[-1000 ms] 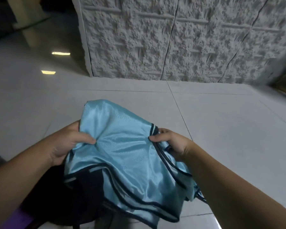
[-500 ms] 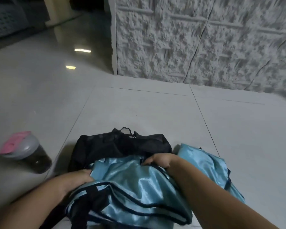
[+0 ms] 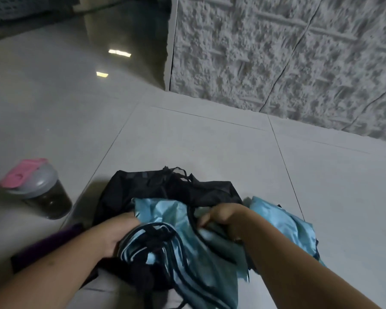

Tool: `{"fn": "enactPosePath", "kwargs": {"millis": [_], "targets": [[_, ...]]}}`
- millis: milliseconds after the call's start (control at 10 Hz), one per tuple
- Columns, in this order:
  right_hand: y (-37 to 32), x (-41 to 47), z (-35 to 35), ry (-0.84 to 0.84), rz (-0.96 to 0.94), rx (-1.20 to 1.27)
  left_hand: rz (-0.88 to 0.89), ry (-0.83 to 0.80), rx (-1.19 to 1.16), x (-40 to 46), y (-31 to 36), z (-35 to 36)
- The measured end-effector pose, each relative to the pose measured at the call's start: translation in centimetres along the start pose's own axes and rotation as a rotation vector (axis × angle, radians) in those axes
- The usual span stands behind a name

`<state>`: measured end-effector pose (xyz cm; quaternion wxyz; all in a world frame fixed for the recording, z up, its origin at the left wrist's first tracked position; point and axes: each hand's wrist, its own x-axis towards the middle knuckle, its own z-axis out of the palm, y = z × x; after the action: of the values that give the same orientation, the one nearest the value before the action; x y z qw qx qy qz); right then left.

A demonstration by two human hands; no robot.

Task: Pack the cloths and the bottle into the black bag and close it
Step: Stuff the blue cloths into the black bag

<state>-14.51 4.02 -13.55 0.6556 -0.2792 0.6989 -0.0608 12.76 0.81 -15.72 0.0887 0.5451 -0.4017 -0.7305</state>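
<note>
Black bag (image 3: 174, 188) lies on the pale tiled floor (image 3: 187, 141), its near part covered by a light-blue cloth with dark trim (image 3: 178, 248). Left hand (image 3: 118, 233) rests against the bunched cloth at the bag's left side; its fingertips are hidden by the fabric, so its grasp cannot be judged. Right hand (image 3: 223, 217) has fingers curled round the upper edge of the same cloth. The bag's opening cannot be made out under the fabric. Second light-blue cloth (image 3: 283, 224) lies on the floor just right of the bag, partly behind the right forearm. Purple object (image 3: 51, 244), blurred, sits by the left forearm. Bottle with grey lid and pink cap (image 3: 38, 190) stands to the left, apart from the bag. Rough white wall (image 3: 276, 52) rises beyond; floor reflects ceiling lights (image 3: 119, 53).
</note>
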Motion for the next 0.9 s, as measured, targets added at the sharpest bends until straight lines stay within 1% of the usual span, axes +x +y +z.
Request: {"fn": "enactPosePath", "kwargs": {"millis": [100,200,300,400,500,600,700,800,900], "targets": [[-0.9,1.2,-0.2,0.176,-0.161,0.169,-0.011,-0.001,0.116,0.8,0.0,0.4],[-0.6,2.5,1.5,0.325,-0.129,0.227,0.039,0.021,0.31,1.0,0.8,1.5],[-1.2,3.8,2.4,0.398,-0.152,0.155,0.146,0.1,0.474,2.8,0.1,1.3],[-1.5,6.6,1.5,0.367,-0.183,0.2,0.203,0.216,0.506,4.7,-0.8,0.4],[-1.1,8.3,0.2,0.221,-0.132,0.086,0.238,0.286,0.48,6.2,-0.9,-0.2],[-3.3,3.3,1.7,0.205,-0.02,-0.051,0.198,0.278,0.545,7.0,-1.1,-0.4],[-3.6,2.6,1.5,0.362,0.006,-0.353,0.096,0.205,0.647,6.7,-1.1,-0.3],[-3.6,3.0,1.2,0.513,-0.083,-0.333,0.028,0.136,0.678,4.4,0.5,0.7],[-2.6,3.6,0.8,0.576,-0.16,-0.019,-0.012,0.114,0.667,3.6,1.6,0.6]]}}
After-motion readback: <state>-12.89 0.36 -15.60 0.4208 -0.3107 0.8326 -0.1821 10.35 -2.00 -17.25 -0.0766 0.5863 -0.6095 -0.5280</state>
